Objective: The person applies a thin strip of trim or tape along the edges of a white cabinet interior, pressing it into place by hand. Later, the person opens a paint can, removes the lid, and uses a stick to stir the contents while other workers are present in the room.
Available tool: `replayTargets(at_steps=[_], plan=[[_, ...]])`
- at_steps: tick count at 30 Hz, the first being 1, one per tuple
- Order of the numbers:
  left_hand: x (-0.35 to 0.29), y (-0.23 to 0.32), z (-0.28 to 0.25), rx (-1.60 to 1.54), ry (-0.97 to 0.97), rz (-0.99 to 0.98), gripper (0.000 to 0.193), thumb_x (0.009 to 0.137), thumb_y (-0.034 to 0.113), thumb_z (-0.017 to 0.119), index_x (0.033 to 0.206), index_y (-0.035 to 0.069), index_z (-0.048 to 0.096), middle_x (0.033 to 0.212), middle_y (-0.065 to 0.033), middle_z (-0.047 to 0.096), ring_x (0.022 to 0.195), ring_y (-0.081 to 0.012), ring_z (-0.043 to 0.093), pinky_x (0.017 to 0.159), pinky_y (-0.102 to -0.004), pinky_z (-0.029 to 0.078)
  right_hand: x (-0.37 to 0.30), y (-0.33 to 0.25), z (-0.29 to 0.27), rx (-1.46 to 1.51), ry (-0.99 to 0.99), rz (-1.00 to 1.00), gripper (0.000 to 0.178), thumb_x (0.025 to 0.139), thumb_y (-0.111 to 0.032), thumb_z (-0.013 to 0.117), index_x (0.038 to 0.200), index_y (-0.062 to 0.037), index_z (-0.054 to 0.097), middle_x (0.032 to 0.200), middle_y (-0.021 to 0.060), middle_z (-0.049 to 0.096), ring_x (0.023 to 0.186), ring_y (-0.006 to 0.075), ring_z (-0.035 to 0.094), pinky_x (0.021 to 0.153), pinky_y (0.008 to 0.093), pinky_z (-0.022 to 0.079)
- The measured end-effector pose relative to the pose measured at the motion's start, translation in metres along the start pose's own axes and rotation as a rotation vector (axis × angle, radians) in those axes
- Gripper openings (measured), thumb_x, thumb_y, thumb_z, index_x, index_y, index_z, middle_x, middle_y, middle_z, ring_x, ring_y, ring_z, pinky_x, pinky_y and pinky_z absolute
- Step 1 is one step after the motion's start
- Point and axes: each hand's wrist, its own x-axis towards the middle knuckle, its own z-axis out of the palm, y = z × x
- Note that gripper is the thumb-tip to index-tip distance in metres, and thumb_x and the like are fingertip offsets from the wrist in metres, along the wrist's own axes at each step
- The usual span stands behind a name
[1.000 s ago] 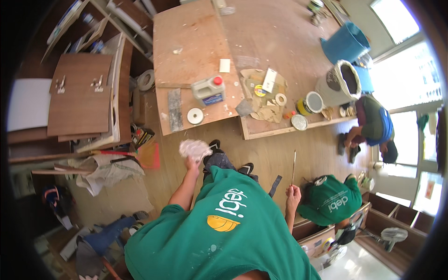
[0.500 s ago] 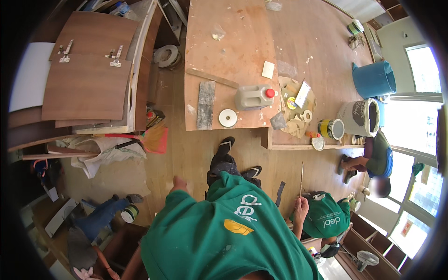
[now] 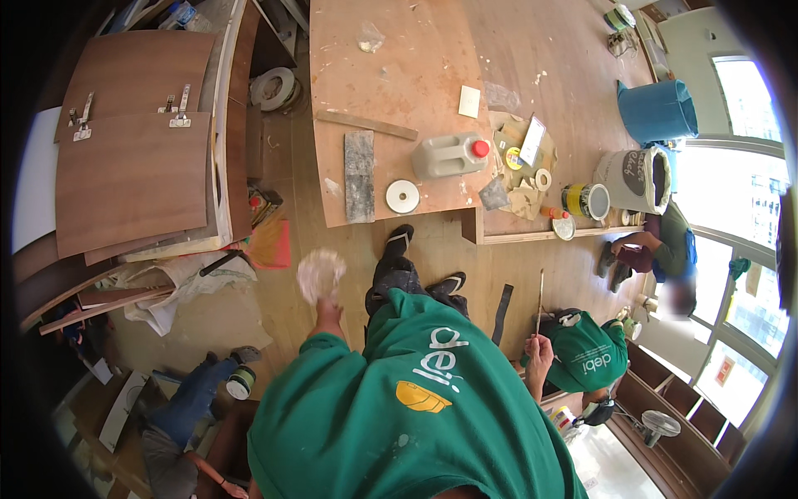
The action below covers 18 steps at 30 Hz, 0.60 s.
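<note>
My left hand (image 3: 329,316) reaches forward of my green sleeve, over the wood-coloured floor. Its fingers are closed on a pale, rounded, crumpled wad (image 3: 321,276), smeared by motion, perhaps a rag. Out to the right, my right hand (image 3: 539,353) has its fingers closed round a thin brown stick (image 3: 541,303), which stands up out of the grip with a slim tip. Neither hand touches the workbench (image 3: 391,83). On that bench are a grey jug (image 3: 449,156) with a red cap, a roll of white tape (image 3: 402,197) and a dark grey flat strip (image 3: 359,176).
To the left stand wooden cabinet panels (image 3: 133,175) with hinges. A person in green (image 3: 586,353) crouches close by my right hand; another person (image 3: 665,249) sits by the windows. At lower left, a person in blue trousers (image 3: 191,391) is near a can (image 3: 241,382). A black strip (image 3: 502,314) lies on the floor.
The pale wad has come into sight in my left hand, which is raised further forward. My right hand still holds the stick. The whole view has shifted slightly.
</note>
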Motion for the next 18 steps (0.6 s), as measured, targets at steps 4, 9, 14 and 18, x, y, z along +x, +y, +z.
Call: replayTargets(at_steps=[4, 9, 14, 18], plan=[[-0.063, -0.037, 0.021, 0.443, -0.019, -0.093, 0.043, 0.093, 0.023, 0.066, 0.130, 0.007, 0.052, 0.115, -0.0138, 0.061, 0.098, -0.0299, 0.061, 0.084, -0.0451, 0.053, -0.011, 0.008, -0.004, -0.035, 0.031, 0.027, 0.017, 0.104, -0.018, 0.058, 0.102, -0.0016, 0.062, 0.085, -0.0003, 0.062, 0.074, 0.0058, 0.055, 0.068, 0.0206, 0.046], [0.009, 0.020, 0.000, 0.024, 0.040, 0.474, 0.020, 0.094, 0.021, 0.064, 0.108, 0.008, 0.067, 0.094, -0.0084, 0.070, 0.083, -0.0242, 0.067, 0.068, -0.0409, 0.056, -0.004, 0.000, 0.000, -0.063, 0.035, 0.011, 0.016, 0.103, -0.016, 0.058, 0.102, -0.0007, 0.062, 0.083, 0.0011, 0.063, 0.074, 0.0073, 0.056, 0.068, 0.0221, 0.047], [0.077, 0.234, -0.043, -1.456, -0.191, 0.194, 0.031, 0.100, 0.027, 0.045, 0.122, 0.007, 0.056, 0.125, -0.0087, 0.062, 0.116, -0.0291, 0.059, 0.103, -0.0484, 0.048, 0.019, -0.008, 0.002, -0.090, -0.040, -0.072, 0.018, 0.104, -0.017, 0.058, 0.103, 0.0005, 0.062, 0.085, 0.0011, 0.063, 0.076, 0.0081, 0.056, 0.070, 0.0234, 0.047], [0.030, 0.227, -0.044, -1.363, 0.018, 0.238, 0.037, 0.095, 0.029, 0.050, 0.124, 0.007, 0.055, 0.138, -0.0112, 0.055, 0.130, -0.0300, 0.050, 0.111, -0.0526, 0.040, 0.005, -0.003, -0.005, -0.027, 0.010, -0.061, 0.017, 0.104, -0.016, 0.058, 0.103, 0.0003, 0.062, 0.087, 0.0007, 0.062, 0.078, 0.0074, 0.056, 0.071, 0.0224, 0.047]])
